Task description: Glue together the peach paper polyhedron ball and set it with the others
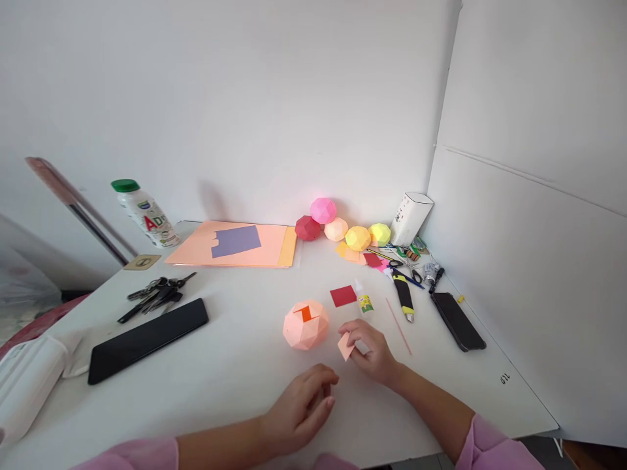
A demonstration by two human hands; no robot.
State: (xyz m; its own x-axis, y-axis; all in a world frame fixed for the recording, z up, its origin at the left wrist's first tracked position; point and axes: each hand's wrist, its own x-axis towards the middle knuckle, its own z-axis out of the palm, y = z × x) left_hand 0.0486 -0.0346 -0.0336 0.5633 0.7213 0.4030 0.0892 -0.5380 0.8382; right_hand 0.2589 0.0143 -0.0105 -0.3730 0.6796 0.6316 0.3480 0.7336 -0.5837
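Note:
A peach faceted paper ball (300, 329) rests on the white table with a square opening in its top that shows orange inside. Just right of it, my right hand (369, 349) pinches a small peach paper piece (345, 346). My left hand (304, 408) is below the ball, its fingers curled and apart from the thumb, holding nothing. Behind my right hand lie a glue bottle (364, 299) and a red paper rectangle (343, 296). A thin pink strip (398, 326) is to the right.
Colored paper balls (357, 239) line the wall beside a white box (411, 219). At right are a cutter (403, 295), scissors and a phone (458, 321). Left are peach sheets (196, 251), a bottle (147, 212), keys (159, 294), and a black phone (147, 341).

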